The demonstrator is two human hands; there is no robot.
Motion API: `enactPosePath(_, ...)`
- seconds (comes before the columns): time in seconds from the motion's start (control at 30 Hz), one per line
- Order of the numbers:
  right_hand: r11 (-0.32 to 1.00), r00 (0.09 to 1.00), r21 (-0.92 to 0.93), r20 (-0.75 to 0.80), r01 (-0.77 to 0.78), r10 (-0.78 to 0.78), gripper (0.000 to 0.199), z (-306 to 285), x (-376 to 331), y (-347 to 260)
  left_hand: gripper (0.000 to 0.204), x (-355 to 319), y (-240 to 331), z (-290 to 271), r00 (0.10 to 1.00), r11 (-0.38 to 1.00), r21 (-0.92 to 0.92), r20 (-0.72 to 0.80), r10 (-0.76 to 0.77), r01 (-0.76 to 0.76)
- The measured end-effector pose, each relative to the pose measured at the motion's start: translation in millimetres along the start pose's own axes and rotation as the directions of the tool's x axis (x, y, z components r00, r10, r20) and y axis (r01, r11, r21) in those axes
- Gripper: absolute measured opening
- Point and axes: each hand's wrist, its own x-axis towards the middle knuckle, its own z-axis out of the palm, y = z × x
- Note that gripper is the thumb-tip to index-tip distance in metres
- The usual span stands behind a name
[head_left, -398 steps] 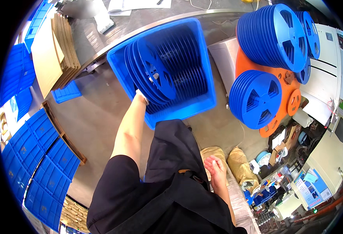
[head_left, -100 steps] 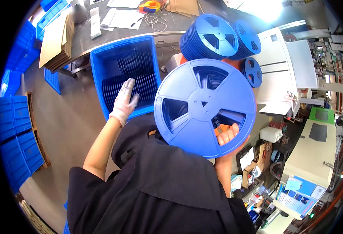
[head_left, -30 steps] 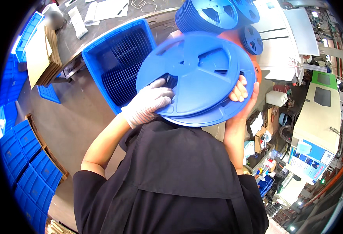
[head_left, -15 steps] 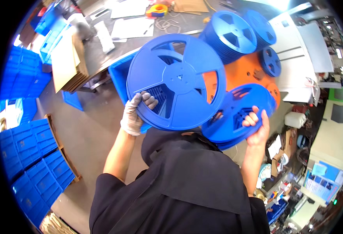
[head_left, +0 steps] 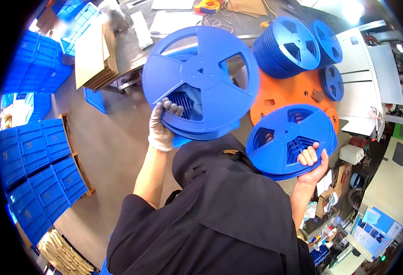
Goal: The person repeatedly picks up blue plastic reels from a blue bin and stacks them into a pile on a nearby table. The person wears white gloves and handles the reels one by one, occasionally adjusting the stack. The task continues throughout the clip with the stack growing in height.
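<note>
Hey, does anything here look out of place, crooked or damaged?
One oddity: only the left hand wears a glove; the right hand is bare. Each grips a small stack of blue reels by the rim, tilted but intact. Nothing looks spilled or broken.

free: bare floor (head_left: 114,151) on the left | blocked: reel stacks (head_left: 286,46) right, desk (head_left: 132,46) ahead, apparently crowded

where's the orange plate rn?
Head view, upper right: the orange plate lies flat between the stack of blue reels and the reels in the right hand.
</note>
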Motion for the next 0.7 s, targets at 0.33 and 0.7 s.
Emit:
enactPosePath(0.33, 0.959, 0.887, 0.266, 0.413, 0.102, -0.209, 0.021, 15, -11, -6, 0.057, 6, -15, 44, 0.967, 0.893, 0.416, 0.103, -0.233, 0.171)
enactPosePath(0.7, 0.943, 0.88, 0.329, 0.461, -0.044, -0.12, 0.025, 45, 10, -1, 0.046, -25, -72, 22, 0.869, 0.115, 0.892, 0.452, -0.198, -0.438)
